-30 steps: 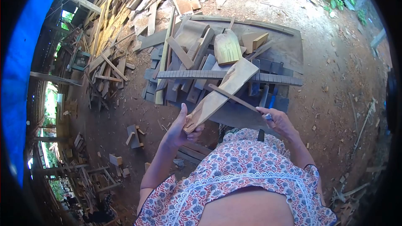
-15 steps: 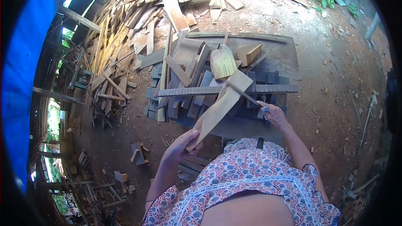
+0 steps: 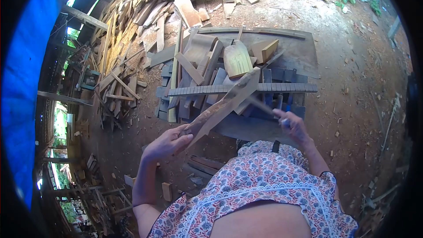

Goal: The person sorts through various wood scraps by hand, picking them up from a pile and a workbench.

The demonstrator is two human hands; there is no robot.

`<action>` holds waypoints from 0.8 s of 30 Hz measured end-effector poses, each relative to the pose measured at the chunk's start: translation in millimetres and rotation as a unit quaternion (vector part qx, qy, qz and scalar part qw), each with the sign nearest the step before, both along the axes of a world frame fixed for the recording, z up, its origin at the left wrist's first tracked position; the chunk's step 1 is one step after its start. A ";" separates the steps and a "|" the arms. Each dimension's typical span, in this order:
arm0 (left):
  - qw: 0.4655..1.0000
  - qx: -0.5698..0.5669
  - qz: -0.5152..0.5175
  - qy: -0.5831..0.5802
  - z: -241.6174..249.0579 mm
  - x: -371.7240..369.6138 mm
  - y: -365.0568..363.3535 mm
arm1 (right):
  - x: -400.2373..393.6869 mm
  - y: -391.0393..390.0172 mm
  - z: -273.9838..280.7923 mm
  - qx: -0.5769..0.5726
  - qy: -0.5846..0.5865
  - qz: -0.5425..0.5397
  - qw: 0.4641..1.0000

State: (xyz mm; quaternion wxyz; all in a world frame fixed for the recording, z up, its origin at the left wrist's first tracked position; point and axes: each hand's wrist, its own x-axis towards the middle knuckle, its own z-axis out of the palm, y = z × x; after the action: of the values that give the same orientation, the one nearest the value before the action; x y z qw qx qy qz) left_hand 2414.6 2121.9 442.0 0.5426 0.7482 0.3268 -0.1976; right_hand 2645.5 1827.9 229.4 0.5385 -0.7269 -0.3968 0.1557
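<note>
My left hand (image 3: pixel 174 141) grips the lower end of a long wooden board (image 3: pixel 224 108), which slants up to the right with its rough, bark-like edge showing. The board's upper part lies over a long notched bar (image 3: pixel 198 89). My right hand (image 3: pixel 294 125), to the right, is closed round the handle of a long thin tool (image 3: pixel 263 105), blurred by motion. The tool's far end is near the board's upper part, and whether they touch is unclear. Just behind the board's top stands a pale yellowish wood block (image 3: pixel 238 59).
Wood pieces (image 3: pixel 189 68) are stacked on the low bench (image 3: pixel 304 57) in front of me. Farther off at the left is a large heap of scrap planks (image 3: pixel 119 31). A blue tarp (image 3: pixel 28 83) hangs at the far left. Offcuts lie on the dirt floor (image 3: pixel 348 119).
The board has turned in my left hand, so its rough edge now faces up. My left hand has moved left and up. My right hand has shifted slightly right and down with the tool.
</note>
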 end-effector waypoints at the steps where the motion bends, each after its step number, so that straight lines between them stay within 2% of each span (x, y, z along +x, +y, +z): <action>1: 0.999 0.021 -0.032 0.005 0.6 1.3 3.4 | -4.5 0.2 -0.4 0.001 0.000 -0.004 1.000; 3: 0.998 0.043 -0.050 -0.010 4.4 6.3 4.1 | -9.9 0.2 -3.5 -0.068 -0.099 0.076 0.990; 5: 0.998 0.024 -0.044 0.023 7.8 8.6 6.1 | -6.7 -1.0 -29.8 -0.054 -0.105 0.041 0.992; 7: 0.998 0.034 -0.061 0.001 1.8 6.0 10.4 | 0.8 0.4 -39.4 -0.135 -0.076 -0.119 0.981; 8: 0.996 0.042 -0.075 -0.018 0.0 4.4 12.0 | 3.2 -3.2 -40.6 -0.165 -0.049 -0.149 0.974; 9: 0.996 0.043 -0.077 -0.017 0.5 4.0 12.3 | 2.3 -2.1 -36.7 -0.164 -0.047 -0.150 0.974; 11: 0.994 0.056 -0.085 -0.036 -0.1 4.5 11.9 | -1.3 -3.0 -31.1 -0.029 -0.061 -0.080 0.995; 13: 0.994 0.060 -0.092 -0.026 -0.1 4.5 13.7 | -3.6 -3.4 -22.6 -0.070 -0.081 -0.050 0.993; 15: 0.993 0.064 -0.095 -0.019 2.8 6.5 13.6 | 1.1 -1.0 -34.4 -0.180 -0.115 -0.067 0.974; 16: 0.994 0.058 -0.086 0.028 7.7 9.2 12.3 | 9.8 -1.1 -53.9 -0.180 -0.086 -0.112 0.973; 17: 0.993 0.051 -0.076 0.076 10.2 10.0 11.9 | 16.6 -8.4 -68.9 -0.180 -0.088 -0.110 0.973; 19: 0.994 0.073 -0.078 0.039 2.3 3.4 16.6 | 25.4 -8.8 -66.2 -0.111 -0.067 -0.193 0.973; 21: 0.993 0.086 -0.079 0.010 2.0 -1.3 16.1 | 20.1 -14.7 -47.6 -0.114 -0.030 -0.183 0.976; 24: 0.998 0.059 0.001 -0.003 13.3 6.5 15.2 | 11.2 -14.3 -23.4 -0.165 -0.038 -0.083 0.982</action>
State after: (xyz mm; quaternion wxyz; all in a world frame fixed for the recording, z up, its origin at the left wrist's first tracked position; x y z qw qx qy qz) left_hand 2421.1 2137.1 455.3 0.4987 0.7789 0.3375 -0.1752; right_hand 2656.7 1813.5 206.0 0.4068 -0.8414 -0.3241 0.1466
